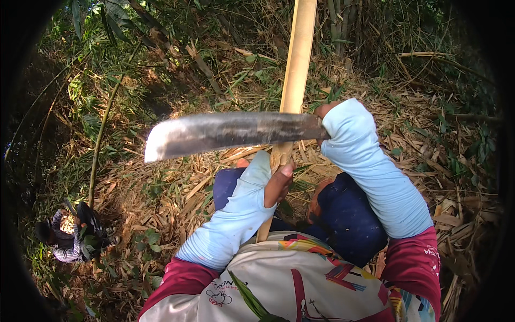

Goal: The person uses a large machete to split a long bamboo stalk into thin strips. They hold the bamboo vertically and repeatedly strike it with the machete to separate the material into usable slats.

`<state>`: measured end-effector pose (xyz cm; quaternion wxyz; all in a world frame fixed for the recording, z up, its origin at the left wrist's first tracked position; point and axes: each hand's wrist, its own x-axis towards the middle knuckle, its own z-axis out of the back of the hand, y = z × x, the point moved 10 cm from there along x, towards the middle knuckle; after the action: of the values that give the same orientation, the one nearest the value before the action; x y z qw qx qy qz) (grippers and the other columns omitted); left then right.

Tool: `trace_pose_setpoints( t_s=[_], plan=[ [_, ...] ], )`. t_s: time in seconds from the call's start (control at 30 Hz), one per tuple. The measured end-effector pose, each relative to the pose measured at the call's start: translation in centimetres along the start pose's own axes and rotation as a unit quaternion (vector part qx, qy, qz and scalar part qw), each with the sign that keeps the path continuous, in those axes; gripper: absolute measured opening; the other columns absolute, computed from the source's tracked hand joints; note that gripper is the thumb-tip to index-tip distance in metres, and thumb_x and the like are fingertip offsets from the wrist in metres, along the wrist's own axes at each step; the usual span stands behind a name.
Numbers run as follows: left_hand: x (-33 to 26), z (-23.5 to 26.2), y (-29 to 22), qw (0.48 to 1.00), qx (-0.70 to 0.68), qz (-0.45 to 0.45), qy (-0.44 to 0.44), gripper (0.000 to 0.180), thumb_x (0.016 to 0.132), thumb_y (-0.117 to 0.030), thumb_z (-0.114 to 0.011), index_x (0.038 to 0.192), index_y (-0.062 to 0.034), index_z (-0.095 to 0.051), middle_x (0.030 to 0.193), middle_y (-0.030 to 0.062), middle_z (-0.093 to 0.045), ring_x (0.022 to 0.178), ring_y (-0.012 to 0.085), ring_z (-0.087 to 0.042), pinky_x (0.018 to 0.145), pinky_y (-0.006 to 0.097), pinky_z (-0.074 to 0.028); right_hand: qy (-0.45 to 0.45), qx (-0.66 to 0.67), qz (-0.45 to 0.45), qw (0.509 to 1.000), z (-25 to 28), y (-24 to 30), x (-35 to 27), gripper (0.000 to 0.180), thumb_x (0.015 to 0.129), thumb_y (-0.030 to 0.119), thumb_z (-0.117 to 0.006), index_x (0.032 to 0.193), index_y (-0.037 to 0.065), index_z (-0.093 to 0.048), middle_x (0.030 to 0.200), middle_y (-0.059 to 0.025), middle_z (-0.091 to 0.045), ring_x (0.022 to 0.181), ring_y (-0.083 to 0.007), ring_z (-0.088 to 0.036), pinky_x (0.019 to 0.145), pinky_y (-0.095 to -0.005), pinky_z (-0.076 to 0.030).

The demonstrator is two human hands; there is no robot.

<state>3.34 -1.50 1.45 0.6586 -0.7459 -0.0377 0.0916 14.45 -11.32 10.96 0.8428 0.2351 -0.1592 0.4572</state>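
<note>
My right hand [325, 114] is closed round the handle end of a machete [214, 132], partly hidden by the light blue sleeve. The broad, dark blade points left, its tip bright in the sun, and lies across a long split bamboo strip [298, 59] in this view. Whether the edge touches the strip I cannot tell. Below the blade, my left hand [279, 185] grips the strip, thumb on top. The strip runs from the top edge down between my knees to my lap, its pale inner face showing.
Dry bamboo leaves and shavings [155, 201] cover the ground. A thin bamboo stem [104, 123] stands at the left. Another person [80, 236] sits at the lower left. Bamboo stalks [340, 27] rise at the back, and my dark-clad knee [351, 220] is close below the right arm.
</note>
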Motion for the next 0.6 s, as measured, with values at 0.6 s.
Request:
trace_pose_setpoints(
  t_s=[0.6],
  plan=[
    [0.2, 1.1, 0.0, 0.996, 0.093, -0.016, -0.006, 0.037, 0.096, -0.031, -0.06, 0.12, -0.0046, -0.049, 0.076, -0.0022, -0.05, 0.062, 0.0066, -0.044, 0.055, 0.024, -0.037, 0.052, -0.094, 0.059, 0.992, -1.7, 0.7, 0.0, 0.023, 0.071, 0.016, -0.07, 0.092, 0.01, -0.064, 0.074, -0.0124, -0.064, 0.075, -0.0341, -0.066, 0.066, -0.0427, -0.051]
  ],
)
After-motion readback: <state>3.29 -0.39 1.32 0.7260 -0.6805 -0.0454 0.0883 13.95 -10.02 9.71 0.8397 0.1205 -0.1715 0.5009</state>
